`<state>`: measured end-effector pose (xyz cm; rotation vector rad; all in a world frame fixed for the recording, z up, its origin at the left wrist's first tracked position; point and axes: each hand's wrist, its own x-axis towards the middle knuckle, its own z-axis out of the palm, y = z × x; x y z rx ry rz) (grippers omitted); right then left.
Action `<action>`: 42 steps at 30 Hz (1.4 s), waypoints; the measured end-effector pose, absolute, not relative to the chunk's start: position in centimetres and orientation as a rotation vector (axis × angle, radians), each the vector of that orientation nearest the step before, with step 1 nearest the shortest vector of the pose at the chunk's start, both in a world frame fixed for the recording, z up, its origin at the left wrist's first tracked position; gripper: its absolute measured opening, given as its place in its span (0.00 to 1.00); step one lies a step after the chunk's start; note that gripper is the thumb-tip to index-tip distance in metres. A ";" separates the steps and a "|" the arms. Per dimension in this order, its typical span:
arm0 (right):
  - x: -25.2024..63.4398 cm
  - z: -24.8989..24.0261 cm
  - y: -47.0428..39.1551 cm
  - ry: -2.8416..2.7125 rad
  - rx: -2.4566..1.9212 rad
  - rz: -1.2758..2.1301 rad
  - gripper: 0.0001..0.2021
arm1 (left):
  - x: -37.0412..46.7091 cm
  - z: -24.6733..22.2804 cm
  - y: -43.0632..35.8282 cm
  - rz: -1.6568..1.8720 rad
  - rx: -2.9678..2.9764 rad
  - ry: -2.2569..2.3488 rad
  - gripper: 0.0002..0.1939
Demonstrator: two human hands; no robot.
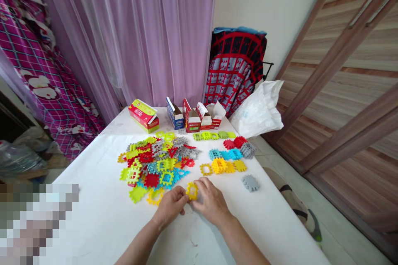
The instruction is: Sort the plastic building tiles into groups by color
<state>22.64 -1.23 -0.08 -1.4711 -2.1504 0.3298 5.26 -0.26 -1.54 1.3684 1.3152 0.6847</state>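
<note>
Between my two hands is a yellow notched building piece (pixel 192 191) with an open, window-like middle. My left hand (pixel 171 205) pinches its left edge between thumb and fingers. The fingers of my right hand (pixel 212 202) close on its right side. To the left and beyond lies a mixed heap of red, green, blue, grey and yellow interlocking pieces (pixel 152 180). A yellow frame piece (pixel 154 196) rests just left of my left hand. On the right, yellow pieces (pixel 230 167) lie in a row, with blue pieces (pixel 225 154) behind them.
A grey piece (pixel 250 183) lies near the right edge. Green pieces (pixel 214 135) form a row farther back, near red pieces (pixel 239 142). Small cartons stand behind, among them a red-and-yellow box (pixel 144 116) and a blue box (pixel 175 114). A white plastic bag (pixel 259 109) hangs over the table's right edge.
</note>
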 end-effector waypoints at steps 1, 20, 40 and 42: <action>22.6 0.4 -1.2 -2.184 -1.490 0.305 0.19 | 5.3 -1.7 -0.4 0.691 1.396 1.310 0.13; 23.0 -0.6 -2.0 -2.157 -1.653 0.266 0.17 | 5.5 -1.8 -0.1 0.757 1.432 1.361 0.10; 22.4 -2.9 -2.8 -1.972 -1.582 0.137 0.23 | 5.7 -1.5 -0.2 0.794 1.451 1.414 0.14; 22.3 -3.2 -2.7 -1.956 -1.572 0.122 0.24 | 5.7 -1.3 -0.3 0.793 1.451 1.419 0.14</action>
